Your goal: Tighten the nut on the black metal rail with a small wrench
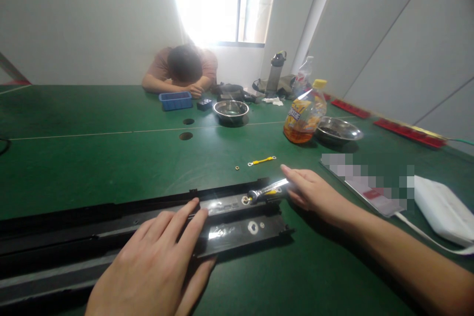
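My right hand (309, 188) is closed round the handle of a shiny wrench (272, 187). The wrench's head sits at a bolt (245, 200) near the right end of a long black metal channel (231, 232). Partly hidden behind the wrench, a yellow cable lug (273, 191) lies along the channel. My left hand (155, 252) grips the channel, fingers across its top and thumb at the near side. Beyond the channel, a short yellow wire with ring terminals (262, 161) and a small brass-coloured nut (237, 168) lie on the green table (111, 173).
Farther back stand a steel bowl (231, 112), a blue bin (176, 100) and a large drink bottle (304, 113) beside a second steel bowl (338, 131). To the right lie a phone-like device (363, 185) and a white box (442, 210) with a cable. Across the table a person (181, 66) rests head-down.
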A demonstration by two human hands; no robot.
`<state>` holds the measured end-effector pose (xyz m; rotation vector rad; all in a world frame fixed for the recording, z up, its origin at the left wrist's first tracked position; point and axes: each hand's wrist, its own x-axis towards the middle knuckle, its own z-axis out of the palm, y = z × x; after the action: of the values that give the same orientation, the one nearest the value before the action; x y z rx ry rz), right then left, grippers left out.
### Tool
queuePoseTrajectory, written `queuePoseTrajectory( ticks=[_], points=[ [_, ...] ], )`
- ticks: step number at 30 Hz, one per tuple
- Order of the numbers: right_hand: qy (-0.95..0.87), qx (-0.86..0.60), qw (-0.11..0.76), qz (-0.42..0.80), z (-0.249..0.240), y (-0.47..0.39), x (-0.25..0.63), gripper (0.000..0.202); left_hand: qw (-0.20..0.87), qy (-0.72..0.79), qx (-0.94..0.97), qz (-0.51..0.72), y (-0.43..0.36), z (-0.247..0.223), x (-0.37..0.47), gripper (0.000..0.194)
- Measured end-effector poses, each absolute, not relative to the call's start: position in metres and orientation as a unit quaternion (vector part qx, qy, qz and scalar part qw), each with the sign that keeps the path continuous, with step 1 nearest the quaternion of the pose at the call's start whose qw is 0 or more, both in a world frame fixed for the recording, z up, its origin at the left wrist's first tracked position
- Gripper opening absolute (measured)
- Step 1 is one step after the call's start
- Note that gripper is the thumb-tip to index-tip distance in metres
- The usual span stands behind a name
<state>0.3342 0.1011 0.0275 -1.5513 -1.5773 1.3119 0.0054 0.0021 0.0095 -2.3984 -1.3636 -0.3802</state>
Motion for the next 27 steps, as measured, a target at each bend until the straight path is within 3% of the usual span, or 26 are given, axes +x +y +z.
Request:
queuePoseTrajectory(
  ticks=[27],
  points=[
    [-0.598,-0.571,0.275,0.491,0.0305,0.1002,0.3311,0.066,0.188,-0.474,-0.849,-0.139,0.0031,0.0095,0.0062,0.062]
  ],
)
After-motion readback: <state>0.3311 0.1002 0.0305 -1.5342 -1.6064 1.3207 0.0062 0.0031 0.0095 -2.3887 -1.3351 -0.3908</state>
